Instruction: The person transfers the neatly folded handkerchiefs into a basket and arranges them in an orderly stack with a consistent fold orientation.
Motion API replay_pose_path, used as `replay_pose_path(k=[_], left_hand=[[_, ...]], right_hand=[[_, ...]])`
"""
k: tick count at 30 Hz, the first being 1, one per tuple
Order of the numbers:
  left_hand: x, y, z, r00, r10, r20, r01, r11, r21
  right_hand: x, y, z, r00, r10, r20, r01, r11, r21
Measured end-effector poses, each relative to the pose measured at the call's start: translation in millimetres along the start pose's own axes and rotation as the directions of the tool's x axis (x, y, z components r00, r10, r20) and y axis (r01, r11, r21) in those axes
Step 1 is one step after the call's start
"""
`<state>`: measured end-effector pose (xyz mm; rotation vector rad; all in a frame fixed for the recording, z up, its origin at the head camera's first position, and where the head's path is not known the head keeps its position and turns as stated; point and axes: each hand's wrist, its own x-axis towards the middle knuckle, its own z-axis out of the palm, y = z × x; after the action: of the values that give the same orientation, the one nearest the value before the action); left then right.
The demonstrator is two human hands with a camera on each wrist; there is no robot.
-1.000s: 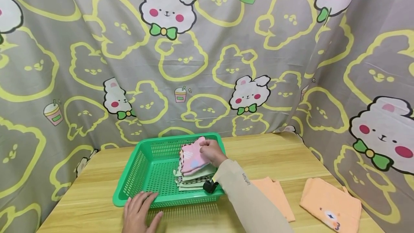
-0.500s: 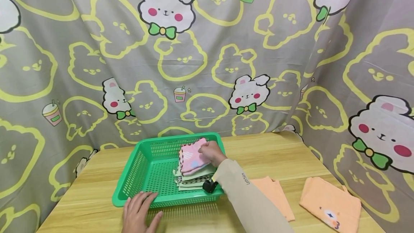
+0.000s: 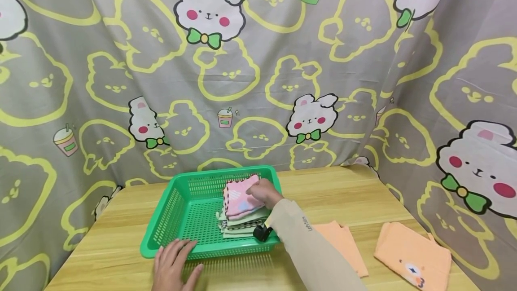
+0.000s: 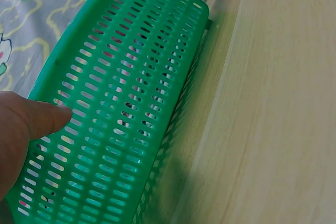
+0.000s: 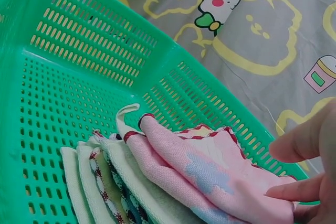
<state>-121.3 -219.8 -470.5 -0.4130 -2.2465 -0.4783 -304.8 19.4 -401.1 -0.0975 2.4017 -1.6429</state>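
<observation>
A stack of small folded towels lies in the right part of a green plastic basket (image 3: 161, 219). On top is a pink towel (image 3: 238, 196) with a pale blue patch; pale green and patterned towels (image 5: 100, 182) show beneath it. My right hand (image 3: 262, 192) is over the pink towel. In the right wrist view its thumb (image 5: 296, 142) stands apart from the forefinger, which touches the pink cloth. My left hand (image 3: 173, 264) holds the basket's near left rim, fingertips over the edge and thumb (image 4: 50, 119) against the outer wall.
Two orange folded towels lie on the wooden table (image 3: 331, 187) at the right: one towel (image 3: 339, 241) partly behind the right sleeve, the other towel (image 3: 414, 255) with a bear face. A grey patterned curtain (image 3: 258, 80) hangs behind and beside the table.
My right hand has lowered slightly onto the pink towel, and the corner it pinched now lies flatter, released. The left hand and basket stay put.
</observation>
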Motion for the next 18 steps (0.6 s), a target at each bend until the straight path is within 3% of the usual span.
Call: replay_pose_path(k=[18], left_hand=[[-2.5, -1.3, 1.2, 1.0, 0.022, -0.018, -0.023, 1.0, -0.008]], right_hand=[[-2.9, 2.2, -2.1, 0.999, 0.01, 0.052, -0.008, 0.999, -0.031]])
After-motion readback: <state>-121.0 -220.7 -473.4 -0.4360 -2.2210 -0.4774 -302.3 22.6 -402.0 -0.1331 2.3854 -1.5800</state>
